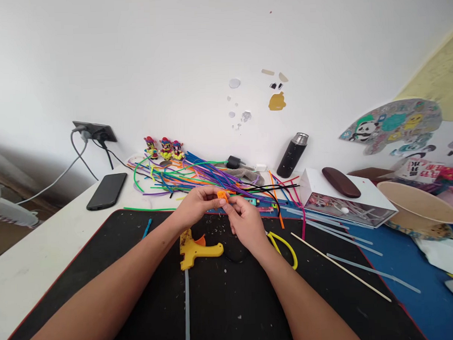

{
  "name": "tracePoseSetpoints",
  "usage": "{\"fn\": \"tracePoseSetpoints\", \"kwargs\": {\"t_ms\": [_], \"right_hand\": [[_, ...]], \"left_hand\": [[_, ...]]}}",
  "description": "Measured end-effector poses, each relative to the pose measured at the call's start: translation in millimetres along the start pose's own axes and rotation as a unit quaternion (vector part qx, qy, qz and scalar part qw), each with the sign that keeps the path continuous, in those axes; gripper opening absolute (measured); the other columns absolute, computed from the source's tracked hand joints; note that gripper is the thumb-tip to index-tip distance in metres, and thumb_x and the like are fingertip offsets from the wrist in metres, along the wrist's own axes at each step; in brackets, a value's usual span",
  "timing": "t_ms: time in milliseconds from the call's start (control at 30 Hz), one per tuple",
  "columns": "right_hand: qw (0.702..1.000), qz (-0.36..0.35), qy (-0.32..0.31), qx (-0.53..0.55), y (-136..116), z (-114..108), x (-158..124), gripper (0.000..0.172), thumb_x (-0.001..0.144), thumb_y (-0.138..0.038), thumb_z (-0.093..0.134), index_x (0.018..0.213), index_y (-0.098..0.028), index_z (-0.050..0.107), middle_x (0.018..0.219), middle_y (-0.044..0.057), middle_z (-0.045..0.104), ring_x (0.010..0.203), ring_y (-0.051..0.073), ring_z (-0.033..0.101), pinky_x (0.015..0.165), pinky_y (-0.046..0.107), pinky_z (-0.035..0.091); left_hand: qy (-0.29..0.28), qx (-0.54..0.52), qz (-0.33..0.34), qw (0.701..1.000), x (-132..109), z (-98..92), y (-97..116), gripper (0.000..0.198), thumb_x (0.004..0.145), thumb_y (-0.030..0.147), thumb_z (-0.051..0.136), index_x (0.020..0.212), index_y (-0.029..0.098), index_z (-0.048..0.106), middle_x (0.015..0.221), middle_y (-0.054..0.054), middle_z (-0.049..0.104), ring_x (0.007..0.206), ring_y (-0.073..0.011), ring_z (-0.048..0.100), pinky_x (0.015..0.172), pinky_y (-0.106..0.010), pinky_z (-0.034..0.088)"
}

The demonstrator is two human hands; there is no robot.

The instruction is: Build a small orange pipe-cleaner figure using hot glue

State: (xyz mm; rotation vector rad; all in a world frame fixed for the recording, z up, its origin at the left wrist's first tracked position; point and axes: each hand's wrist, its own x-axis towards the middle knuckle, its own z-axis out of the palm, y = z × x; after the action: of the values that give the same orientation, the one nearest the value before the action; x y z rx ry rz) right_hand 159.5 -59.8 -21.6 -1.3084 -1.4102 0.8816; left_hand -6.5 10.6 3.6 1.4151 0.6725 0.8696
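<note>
A small orange piece is pinched between the fingertips of both hands above the back of the black mat. My left hand holds it from the left, thumb and fingers closed. From the right, my right hand grips it too, its fingers curled. Below the left hand lies a yellow glue gun with a clear glue stick sticking out. Yellow-handled scissors rest beside the right wrist, partly hidden by it.
Behind the hands spreads a pile of coloured pipe cleaners. A black phone lies at left, a black flask leans on the wall, and a white box, glue sticks and a wooden stick are at right.
</note>
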Motion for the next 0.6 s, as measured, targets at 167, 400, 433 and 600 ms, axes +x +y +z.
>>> {"fn": "tracePoseSetpoints", "kwargs": {"t_ms": [167, 400, 433, 600], "right_hand": [[0.999, 0.014, -0.016, 0.037, -6, -1, 1, 0.037, 0.098, -0.058, 0.061, 0.1, -0.022, 0.068, 0.051, -0.008, 0.051, 0.037, 0.012, 0.047, 0.04, 0.024, 0.034], [0.993, 0.033, 0.02, 0.113, -17, -10, 5, 0.042, 0.091, -0.057, 0.065, 0.106, -0.018, 0.066, 0.052, -0.008, 0.053, 0.037, 0.011, 0.046, 0.039, 0.023, 0.036], [0.992, 0.032, 0.025, 0.116, -17, -11, 6, 0.042, 0.091, -0.056, 0.065, 0.108, -0.017, 0.066, 0.052, -0.009, 0.053, 0.037, 0.011, 0.046, 0.039, 0.023, 0.036], [0.991, 0.025, 0.033, 0.125, -18, -13, 6, 0.04, 0.091, -0.052, 0.065, 0.112, -0.018, 0.066, 0.053, -0.009, 0.053, 0.036, 0.01, 0.045, 0.038, 0.022, 0.036]], "left_hand": [[0.017, 0.005, 0.005, 1.0, 0, -1.0, 0, 0.037, 0.07, 0.044, 0.091, 0.091, 0.016, 0.08, 0.087, -0.005, 0.075, 0.077, -0.0181, 0.062, 0.073, -0.03, 0.05], [0.03, -0.017, -0.004, 0.999, 1, -7.0, -2, 0.04, 0.076, 0.051, 0.087, 0.093, 0.016, 0.08, 0.084, -0.006, 0.073, 0.077, -0.0178, 0.062, 0.074, -0.029, 0.049], [0.017, -0.013, -0.01, 1.0, 2, -7.3, -2, 0.04, 0.076, 0.051, 0.087, 0.093, 0.016, 0.08, 0.083, -0.006, 0.073, 0.076, -0.0177, 0.061, 0.074, -0.029, 0.049], [-0.037, 0.037, -0.023, 0.998, 1, -6.7, -4, 0.036, 0.08, 0.051, 0.083, 0.089, 0.016, 0.081, 0.08, -0.005, 0.071, 0.073, -0.0172, 0.06, 0.071, -0.029, 0.049]]}}
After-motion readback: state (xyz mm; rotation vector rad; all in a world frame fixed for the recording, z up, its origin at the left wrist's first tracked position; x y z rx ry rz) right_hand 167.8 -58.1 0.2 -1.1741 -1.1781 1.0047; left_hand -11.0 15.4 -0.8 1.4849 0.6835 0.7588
